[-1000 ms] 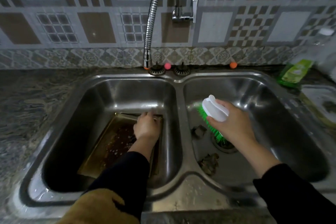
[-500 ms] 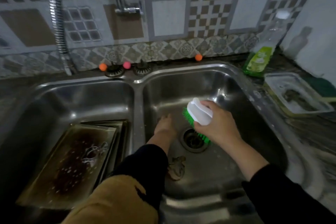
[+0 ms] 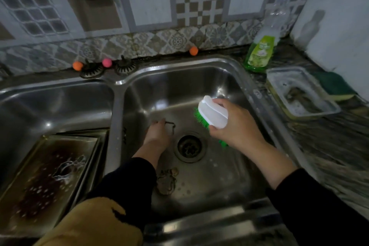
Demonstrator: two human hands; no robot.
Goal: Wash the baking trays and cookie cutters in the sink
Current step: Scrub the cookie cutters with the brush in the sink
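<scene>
Moved from baking trays (image 3: 50, 175) across divider into right basin: left hand (image 3: 157, 136), now pinching cookie cutter (image 3: 170, 126) just beside drain (image 3: 189, 147). Above drain, right hand (image 3: 235, 124) gripping scrub brush (image 3: 212, 114). Second cutter (image 3: 166, 181) lying nearer than drain.

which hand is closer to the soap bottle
Right. The right hand, holding the brush, is in the right basin below the soap bottle; the left hand is farther left.
</scene>
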